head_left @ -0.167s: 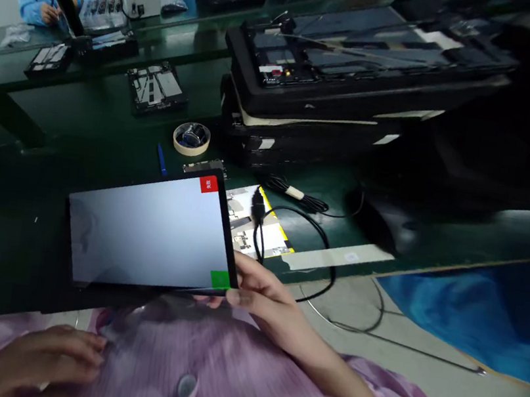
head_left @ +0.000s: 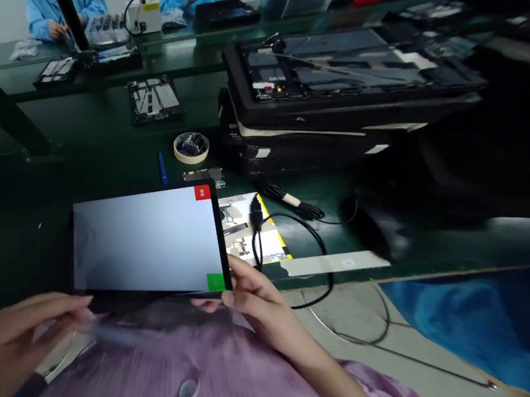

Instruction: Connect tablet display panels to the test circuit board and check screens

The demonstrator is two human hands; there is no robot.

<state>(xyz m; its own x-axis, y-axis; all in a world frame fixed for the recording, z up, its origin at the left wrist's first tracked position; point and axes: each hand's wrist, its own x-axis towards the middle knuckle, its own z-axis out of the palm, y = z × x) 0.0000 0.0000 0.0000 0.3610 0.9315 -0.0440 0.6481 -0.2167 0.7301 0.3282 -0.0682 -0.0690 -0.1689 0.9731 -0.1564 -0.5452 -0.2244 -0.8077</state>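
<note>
A tablet (head_left: pixel 149 241) with a lit pale grey screen is tilted above the green bench, with a red square at its upper right corner and a green one at its lower right. My right hand (head_left: pixel 250 296) grips the tablet's lower right corner, thumb beside the green square. My left hand (head_left: pixel 20 334) is raised just below the tablet's lower left corner. Its fingers are pinched around a thin pale thing that is smeared by motion and reaches right across my purple garment (head_left: pixel 227 385).
Stacked black trays of opened devices (head_left: pixel 340 97) stand behind. A tape roll (head_left: pixel 191 146), a blue pen (head_left: pixel 162 168), a picture sheet (head_left: pixel 240 228) and a looped black cable (head_left: pixel 300 230) lie past the tablet. A blue sheet (head_left: pixel 476 316) is at right. People in blue coats (head_left: pixel 65 3) work at the far bench.
My left hand has lifted from my lap toward the tablet's lower left corner, with its fingers now pinched. The right hand and the tablet have barely shifted.
</note>
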